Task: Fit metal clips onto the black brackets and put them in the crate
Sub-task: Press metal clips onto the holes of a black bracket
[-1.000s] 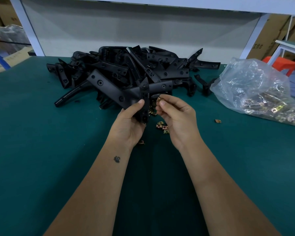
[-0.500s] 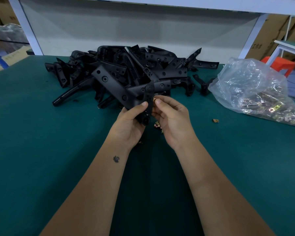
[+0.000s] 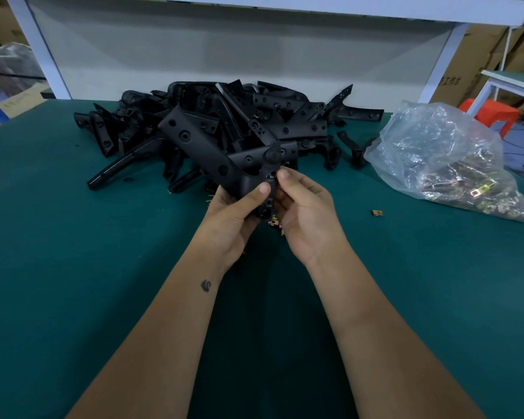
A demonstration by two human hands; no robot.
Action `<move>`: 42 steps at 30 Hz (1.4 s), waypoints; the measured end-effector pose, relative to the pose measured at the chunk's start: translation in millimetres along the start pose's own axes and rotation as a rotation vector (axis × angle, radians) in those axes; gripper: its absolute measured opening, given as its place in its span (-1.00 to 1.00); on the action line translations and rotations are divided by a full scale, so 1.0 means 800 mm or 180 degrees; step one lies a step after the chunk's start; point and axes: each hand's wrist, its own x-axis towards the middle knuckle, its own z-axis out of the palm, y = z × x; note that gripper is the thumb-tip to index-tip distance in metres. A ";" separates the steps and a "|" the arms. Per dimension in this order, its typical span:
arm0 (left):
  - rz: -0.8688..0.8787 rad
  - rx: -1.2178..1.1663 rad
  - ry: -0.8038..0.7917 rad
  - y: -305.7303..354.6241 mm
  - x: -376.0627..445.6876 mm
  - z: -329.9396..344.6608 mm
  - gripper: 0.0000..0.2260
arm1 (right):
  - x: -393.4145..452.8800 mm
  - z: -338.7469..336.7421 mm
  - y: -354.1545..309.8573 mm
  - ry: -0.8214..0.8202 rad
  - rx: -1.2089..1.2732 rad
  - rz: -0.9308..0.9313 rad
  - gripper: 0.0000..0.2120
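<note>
My left hand [image 3: 236,213] grips a black bracket [image 3: 200,146] at its bend, holding it up above the green table. My right hand [image 3: 303,207] is at the bracket's near edge, fingertips pressed against it; whether a metal clip sits under them is hidden. A few loose metal clips [image 3: 277,223] lie on the table just under my hands. Behind them is a big pile of black brackets [image 3: 285,122]. No crate is in view.
A clear plastic bag [image 3: 442,158] holding several metal clips lies at the right on the green table [image 3: 73,267]. One stray clip [image 3: 377,212] lies left of the bag. A white frame and grey panel close off the table's far edge.
Both hands have lifted the bracket slightly and drawn it closer. The clip seen in my right fingers a second ago has gone against the bracket's edge and no longer shows.
</note>
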 end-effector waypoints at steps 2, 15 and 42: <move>-0.0003 -0.0005 -0.0091 -0.001 0.001 -0.001 -0.61 | -0.002 0.003 0.001 -0.0037 -0.0075 0.0033 -0.95; -0.0023 0.0065 -0.0257 0.000 0.003 -0.007 -0.68 | -0.005 0.011 0.005 -0.0024 -0.0284 -0.0079 -0.84; -0.0169 -0.0282 0.0305 -0.003 0.009 -0.001 -0.76 | 0.002 0.012 0.026 0.0776 -0.3143 -0.1729 -0.75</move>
